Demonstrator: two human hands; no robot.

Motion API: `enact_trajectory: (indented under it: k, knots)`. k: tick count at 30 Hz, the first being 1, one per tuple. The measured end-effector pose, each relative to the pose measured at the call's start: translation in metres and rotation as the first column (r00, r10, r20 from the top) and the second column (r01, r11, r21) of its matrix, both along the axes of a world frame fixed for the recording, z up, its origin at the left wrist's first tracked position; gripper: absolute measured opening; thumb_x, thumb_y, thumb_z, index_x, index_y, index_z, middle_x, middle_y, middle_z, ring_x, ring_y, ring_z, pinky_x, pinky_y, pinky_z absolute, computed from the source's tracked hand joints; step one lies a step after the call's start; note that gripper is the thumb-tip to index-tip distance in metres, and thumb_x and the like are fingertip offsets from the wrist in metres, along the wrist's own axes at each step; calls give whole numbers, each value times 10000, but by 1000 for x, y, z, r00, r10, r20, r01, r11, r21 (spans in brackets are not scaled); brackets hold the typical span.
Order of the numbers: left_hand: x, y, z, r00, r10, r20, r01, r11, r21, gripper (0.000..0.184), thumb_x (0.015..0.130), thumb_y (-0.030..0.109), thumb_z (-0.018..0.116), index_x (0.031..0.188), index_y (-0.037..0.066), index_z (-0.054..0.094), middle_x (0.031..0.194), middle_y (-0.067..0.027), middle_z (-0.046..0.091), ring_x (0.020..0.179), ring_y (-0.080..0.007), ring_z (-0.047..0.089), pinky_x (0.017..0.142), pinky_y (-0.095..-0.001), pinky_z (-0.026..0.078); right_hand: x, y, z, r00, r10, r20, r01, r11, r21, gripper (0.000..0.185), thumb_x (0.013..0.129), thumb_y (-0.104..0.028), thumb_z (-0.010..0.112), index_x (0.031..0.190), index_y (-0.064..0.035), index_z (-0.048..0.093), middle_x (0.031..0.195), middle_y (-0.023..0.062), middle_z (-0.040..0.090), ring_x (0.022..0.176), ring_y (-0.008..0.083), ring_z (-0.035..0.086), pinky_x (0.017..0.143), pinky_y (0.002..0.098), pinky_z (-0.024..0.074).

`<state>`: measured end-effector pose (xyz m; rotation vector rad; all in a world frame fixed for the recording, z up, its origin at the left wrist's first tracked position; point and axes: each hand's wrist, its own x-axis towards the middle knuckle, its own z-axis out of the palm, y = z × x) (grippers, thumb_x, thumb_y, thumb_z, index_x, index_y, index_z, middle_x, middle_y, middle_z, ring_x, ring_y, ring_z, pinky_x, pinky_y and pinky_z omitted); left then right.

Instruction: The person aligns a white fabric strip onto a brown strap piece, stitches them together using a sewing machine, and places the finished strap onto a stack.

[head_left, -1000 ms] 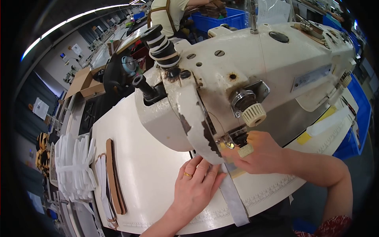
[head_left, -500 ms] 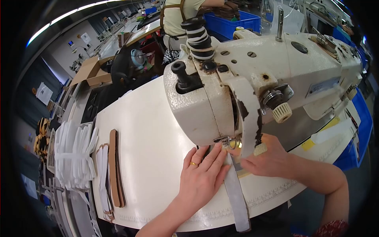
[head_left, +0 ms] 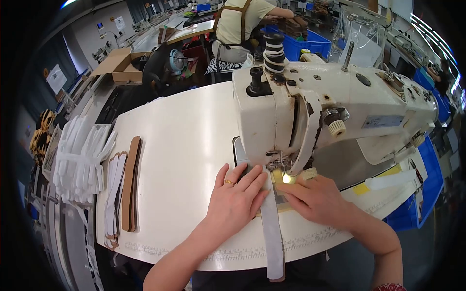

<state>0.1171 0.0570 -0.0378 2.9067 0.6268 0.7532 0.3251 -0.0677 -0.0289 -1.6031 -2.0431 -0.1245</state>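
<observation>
My left hand (head_left: 236, 196) lies flat with fingers stretched out, a ring on one of them. Its fingertips press beside the needle area of a white sewing machine (head_left: 259, 121). A long white strip with a brown edge (head_left: 272, 237) runs from under the needle area toward me and hangs past the table's front edge. Close to the strip's right side is my right hand (head_left: 315, 199), its fingers bent and pressed together near the lit needle plate. What those fingers hold, if anything, is hidden. The needle and the strip's far end are covered by the machine head and my fingers.
Brown strips (head_left: 130, 184) and white strips with brown ends (head_left: 114, 194) lie on the table's left. Beyond them is a tied white bundle (head_left: 80, 160). A blue bin (head_left: 427, 189) stands at right. Behind the machine, a person in an apron (head_left: 238, 26) works by another blue bin.
My view has shifted, so the machine sits farther right and looks smaller. Both hands stay by the needle area. More of my right hand shows from behind the machine's front lever.
</observation>
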Motion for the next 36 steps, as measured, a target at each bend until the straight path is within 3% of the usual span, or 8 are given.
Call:
enact_trajectory:
  k: [6,9,14,16,19,23,30,36]
  knots:
    - [-1,1,-7,994,-2,110,3,1000,-6,284,964,236,716,1213,100,717,1248,-72,704,1243,-326,599,1151,-527,369,-40,-91,17,938,164,-304,-198,977,-83,76,890,-189,810,913,-146,752,735,-22,635,626,151,644,545,301,518]
    - [-13,-7,-2,959,-61,277,81,995,-60,228,929,122,745,1154,88,731,1173,-93,720,1120,-306,656,1037,-454,489,-61,-138,-1,930,94,-356,-189,952,-242,136,934,-270,775,942,-135,763,768,-1,674,660,173,686,582,300,545]
    - [-72,-93,5,898,-50,438,240,889,-389,269,831,62,823,1092,83,763,920,-57,720,745,-189,681,571,-284,527,-80,-154,-31,899,-130,-417,-31,934,-356,228,1013,-298,676,1100,-99,741,790,47,699,715,238,715,611,344,565]
    - [-96,-123,-1,875,-149,460,311,902,-300,267,811,67,843,1070,65,778,842,-36,704,633,-160,645,522,-268,502,-85,-149,-27,849,-153,-505,-45,932,-359,199,1023,-258,660,1100,-89,733,795,53,702,707,242,711,606,349,560]
    - [-116,-156,-23,934,-57,354,228,856,-464,254,853,72,833,1103,51,790,858,-41,721,602,-122,647,518,-241,502,-93,-142,-23,868,-118,-482,-13,966,-260,150,1004,-211,674,1008,-68,722,770,56,694,680,233,700,570,331,540]
    - [-114,-179,-35,885,403,234,143,244,-959,208,1034,77,661,1198,-22,740,927,-100,750,801,-109,714,593,-236,591,-100,-139,-20,933,-123,-337,52,976,-211,105,966,-177,696,945,-74,700,743,45,674,660,220,690,554,332,534]
    - [-101,-165,-27,922,387,32,128,-224,-966,202,1023,143,703,1134,-15,762,901,-75,754,742,-98,691,583,-209,561,-109,-140,-20,878,-136,-459,39,976,-215,89,943,-162,688,911,-80,679,743,37,662,631,203,664,511,335,511]
    - [-88,-176,-21,873,471,128,169,-47,-985,184,1010,161,727,1050,-13,776,848,-46,749,687,-64,655,588,-208,553,-115,-135,-16,955,-147,-257,97,975,-198,166,943,-179,680,815,-91,621,690,33,592,612,194,629,472,332,482]
